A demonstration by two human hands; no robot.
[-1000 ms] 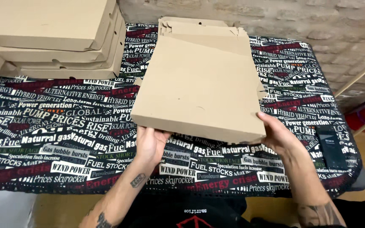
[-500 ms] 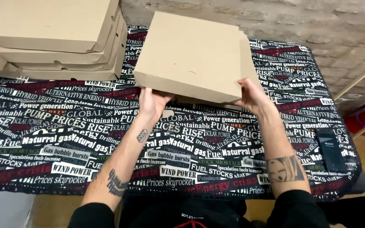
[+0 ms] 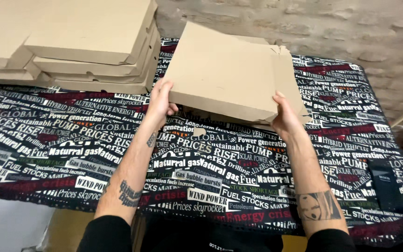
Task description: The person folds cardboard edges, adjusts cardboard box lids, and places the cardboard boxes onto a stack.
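Observation:
A flat brown cardboard box (image 3: 227, 77) is held above the table, tilted with its far edge higher and its lid closed. My left hand (image 3: 160, 99) grips its near left corner. My right hand (image 3: 284, 115) grips its near right corner from below and the side. The box hangs over a tablecloth (image 3: 201, 163) printed with black, white and red lettering.
A stack of several closed cardboard boxes (image 3: 85, 42) fills the table's back left. A dark phone-like object (image 3: 385, 184) lies near the table's right edge. A pale brick wall (image 3: 332, 28) runs behind the table.
The box has been lifted away from me and turned, its near edge rising off the cloth. Both hands moved forward with it and my arms stretched out.

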